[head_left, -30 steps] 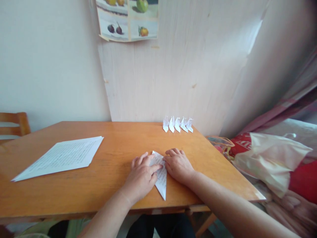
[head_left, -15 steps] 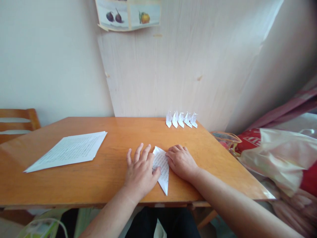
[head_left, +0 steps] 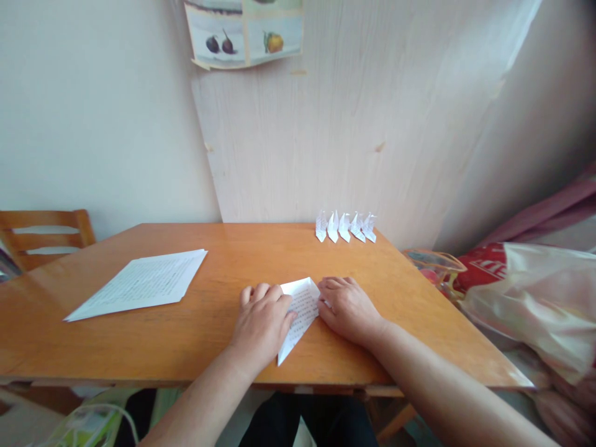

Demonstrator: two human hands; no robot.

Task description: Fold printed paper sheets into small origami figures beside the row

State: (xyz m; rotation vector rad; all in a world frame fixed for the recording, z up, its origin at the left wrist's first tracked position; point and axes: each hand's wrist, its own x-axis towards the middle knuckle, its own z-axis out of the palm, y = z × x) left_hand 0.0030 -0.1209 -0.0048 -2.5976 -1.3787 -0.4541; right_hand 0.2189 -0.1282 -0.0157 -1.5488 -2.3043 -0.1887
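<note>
A folded sheet of printed white paper (head_left: pixel 300 313) lies near the front edge of the orange wooden table (head_left: pixel 195 338), shaped as a long triangle with its tip pointing toward me. My left hand (head_left: pixel 263 322) rests on its left side with the fingers curled and pressed down on it. My right hand (head_left: pixel 347 307) holds the paper's right edge, fingers bent and pinched on it. Several small folded paper figures (head_left: pixel 345 226) stand in a row at the table's far edge by the wall.
A stack of printed sheets (head_left: pixel 145 282) lies on the table's left part. A wooden chair (head_left: pixel 44 236) stands at far left. Plastic bags (head_left: pixel 521 295) are piled just off the right edge. A pale board (head_left: pixel 335 124) leans against the wall behind.
The folded paper has turned, its tip swinging to the left. My left hand's fingers, spread a moment ago, have curled in over the paper.
</note>
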